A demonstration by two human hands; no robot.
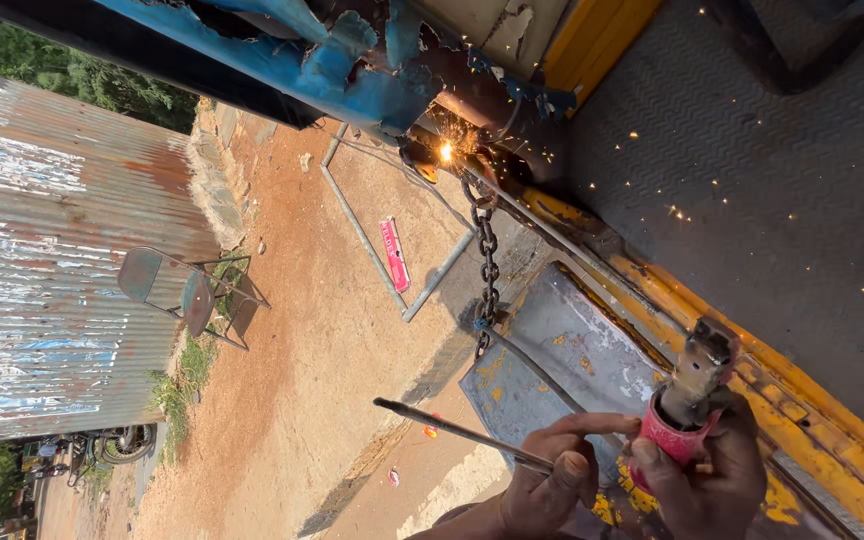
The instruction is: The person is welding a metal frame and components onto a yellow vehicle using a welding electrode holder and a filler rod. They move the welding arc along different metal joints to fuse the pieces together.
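Observation:
My left hand (552, 480) pinches a thin grey welding rod (452, 430) that points up and to the left. My right hand (707, 470) grips a red-handled electrode holder (687, 405) with a bare metal jaw at its top. Both hands sit at the bottom of the view, close together, over a yellow and grey metal panel (562, 340). Above, sparks (445, 152) glow at a torn blue sheet-metal edge (352, 75), well apart from my hands. A dark chain (488, 265) hangs from that spot.
A dark tread-plate floor (772, 170) fills the right side, edged by a yellow rail (802, 390). On the dirt ground lie a metal rod frame (372, 240) and a red packet (394, 254). A folding chair (182, 290) stands by a corrugated metal wall (42, 250).

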